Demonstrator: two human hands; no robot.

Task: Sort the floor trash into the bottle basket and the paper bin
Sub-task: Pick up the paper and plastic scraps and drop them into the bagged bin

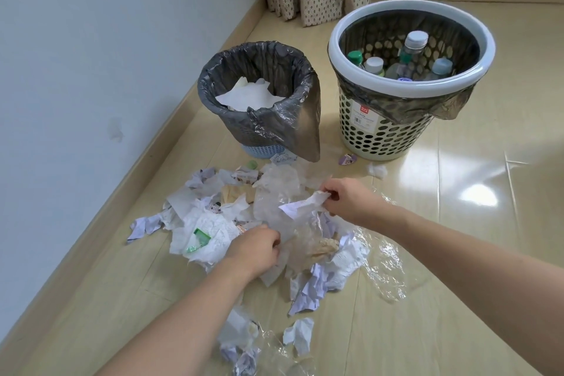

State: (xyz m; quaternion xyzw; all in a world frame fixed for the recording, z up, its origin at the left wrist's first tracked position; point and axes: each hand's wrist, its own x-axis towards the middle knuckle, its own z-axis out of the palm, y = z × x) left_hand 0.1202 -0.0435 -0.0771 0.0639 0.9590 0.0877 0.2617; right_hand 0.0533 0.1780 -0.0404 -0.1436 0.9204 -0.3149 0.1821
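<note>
Crumpled white paper [308, 204] pinched by both hands [345, 201], seemingly with filmy plastic.

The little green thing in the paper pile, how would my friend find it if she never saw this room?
Start at the paper bin, the one wrapped in a grey bag by the wall, and look down to the messy pile of trash on the floor in front of it. On the pile's left side, just beside the left hand, lies a small green wrapper on white crumpled paper. It is the only bright green piece among white scraps.

Two bare forearms reach forward; left hand [254, 249] nearer, fingers curled, apparently gripping; right hand [346, 203] farther, pinching.
</note>
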